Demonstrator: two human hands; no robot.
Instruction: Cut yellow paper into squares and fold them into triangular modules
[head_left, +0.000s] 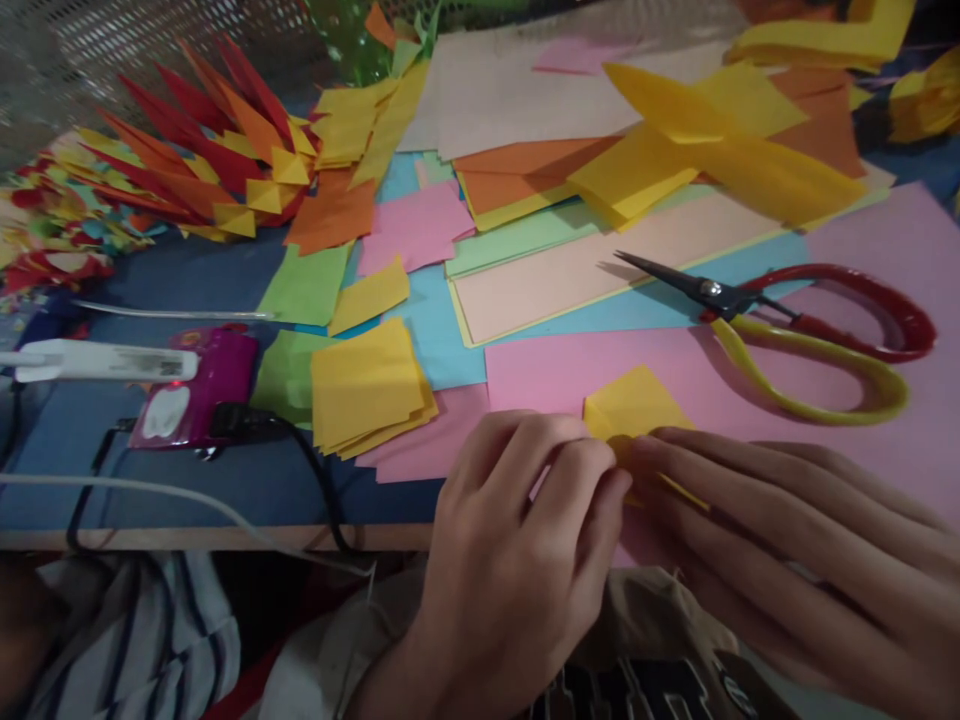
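A small folded piece of yellow paper lies partly under my hands near the table's front edge, on a pink sheet. My left hand has its fingers curled, with the fingertips pinching the paper's left side. From the right, my right hand reaches in with long, close-set fingers whose tips press on the same paper; its thumb is hidden. Behind my right hand lies a pair of scissors with one red and one yellow handle loop, blades slightly apart. To the left is a stack of yellow paper squares.
Coloured sheets and strips, such as the peach strip, cover the table's middle. A yellow folded paper shape rests on them. Farther left stand a red, orange and yellow folded paper piece and a purple device with cables. Someone's striped clothing shows below.
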